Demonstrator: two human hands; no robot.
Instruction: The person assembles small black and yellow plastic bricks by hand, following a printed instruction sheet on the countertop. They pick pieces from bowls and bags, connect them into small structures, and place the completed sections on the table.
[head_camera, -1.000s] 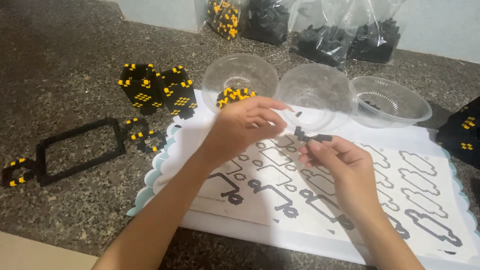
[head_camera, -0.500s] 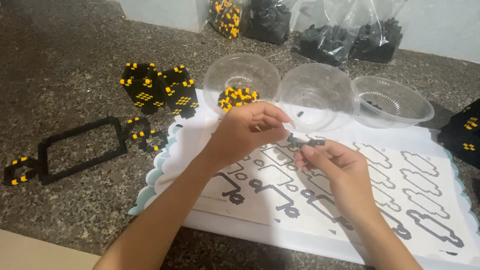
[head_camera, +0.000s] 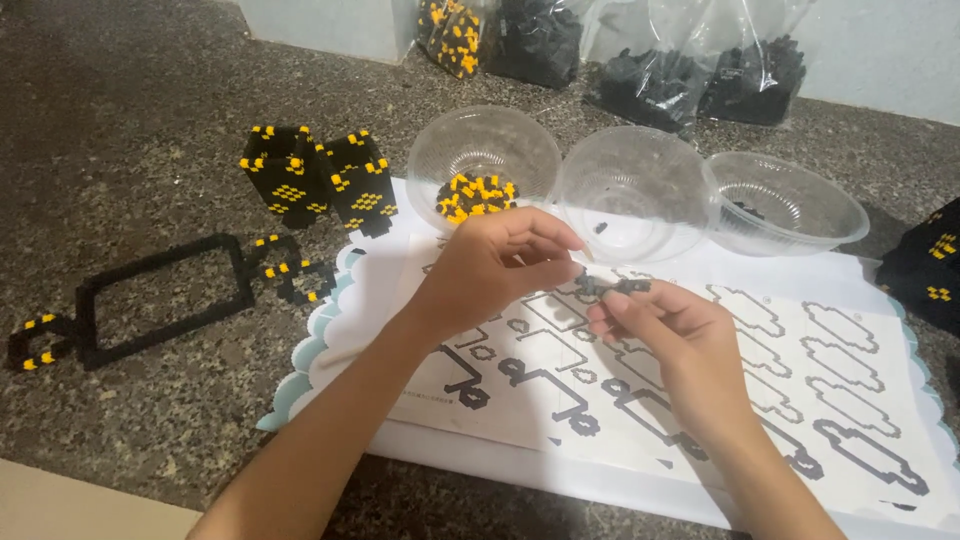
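Right hand (head_camera: 665, 335): fingers pinch a short black bead strip (head_camera: 612, 287), held just above the white pattern sheet (head_camera: 800, 400). Left hand (head_camera: 495, 262): fingertips closed on the strip's left end, apparently adding a piece; best kept steady and level, pressed gently straight on. Beyond: clear bowl of yellow-black beads (head_camera: 478, 190), two near-empty bowls (head_camera: 640, 190), black-yellow block (head_camera: 318, 178), bagged beads (head_camera: 700, 75).

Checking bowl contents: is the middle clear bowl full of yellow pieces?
No, the middle bowl holds only a few dark bits; the yellow pieces sit in the left bowl.
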